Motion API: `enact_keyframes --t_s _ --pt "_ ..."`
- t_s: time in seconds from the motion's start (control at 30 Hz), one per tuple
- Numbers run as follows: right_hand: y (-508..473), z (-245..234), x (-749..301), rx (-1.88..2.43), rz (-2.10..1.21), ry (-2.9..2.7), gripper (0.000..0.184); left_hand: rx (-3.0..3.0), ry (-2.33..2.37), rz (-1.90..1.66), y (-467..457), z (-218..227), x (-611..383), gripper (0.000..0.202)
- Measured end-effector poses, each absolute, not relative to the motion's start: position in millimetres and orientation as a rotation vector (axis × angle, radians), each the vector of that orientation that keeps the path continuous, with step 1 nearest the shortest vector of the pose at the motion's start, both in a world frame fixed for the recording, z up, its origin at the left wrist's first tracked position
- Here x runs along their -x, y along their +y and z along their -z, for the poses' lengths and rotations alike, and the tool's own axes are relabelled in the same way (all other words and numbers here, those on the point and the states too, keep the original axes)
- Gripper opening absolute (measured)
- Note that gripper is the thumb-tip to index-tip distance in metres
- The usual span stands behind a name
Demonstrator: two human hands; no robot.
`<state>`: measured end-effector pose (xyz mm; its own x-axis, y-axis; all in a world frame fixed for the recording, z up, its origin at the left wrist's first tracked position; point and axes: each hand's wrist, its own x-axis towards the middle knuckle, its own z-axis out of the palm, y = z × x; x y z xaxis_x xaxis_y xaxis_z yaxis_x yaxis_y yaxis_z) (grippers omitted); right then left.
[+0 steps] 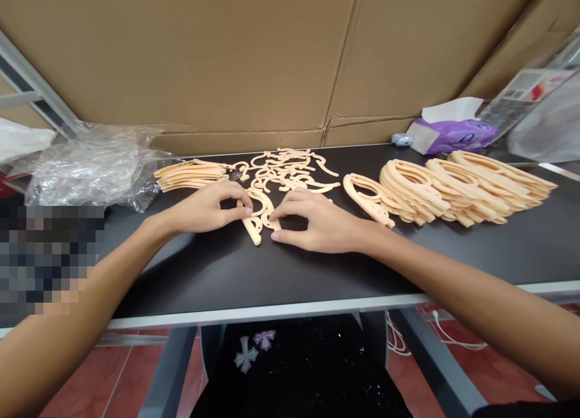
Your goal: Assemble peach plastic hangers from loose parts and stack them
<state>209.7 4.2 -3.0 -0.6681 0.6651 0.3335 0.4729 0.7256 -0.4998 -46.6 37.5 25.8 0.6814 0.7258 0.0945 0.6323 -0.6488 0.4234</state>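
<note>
Pinches a curved plastic piece (258,220) between left hand (211,208) and right hand (319,223), low on the worktop (272,276), seemingly for steadiness; loose pile (287,169) just beyond both.

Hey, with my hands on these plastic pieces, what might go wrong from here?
The thin curved piece pinched between your left hand and right hand might bend or snap if forced. The loose pile lies just behind your fingers; a careless sweep could scatter it. The leaning row of handles sits near your right forearm and might topple if nudged.
</note>
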Motion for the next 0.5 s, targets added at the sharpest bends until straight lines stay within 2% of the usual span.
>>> enact_keyframes --t_s 0.27,0.4,0.5 --pt "4.2 0.8 -209.2 0.778 -0.513 -2.423 0.005 -2.435 1.244 -0.575 37.1 -14.3 40.4 0.035" --pt "3.2 -1.4 -208.1 0.807 -0.526 -2.431 0.008 -2.443 1.171 -0.470 37.9 -12.9 40.2 0.037" --pt "2.6 -3.1 -207.9 0.823 -0.531 -2.441 0.010 -2.442 1.159 -0.412 36.4 -14.3 39.1 0.045"
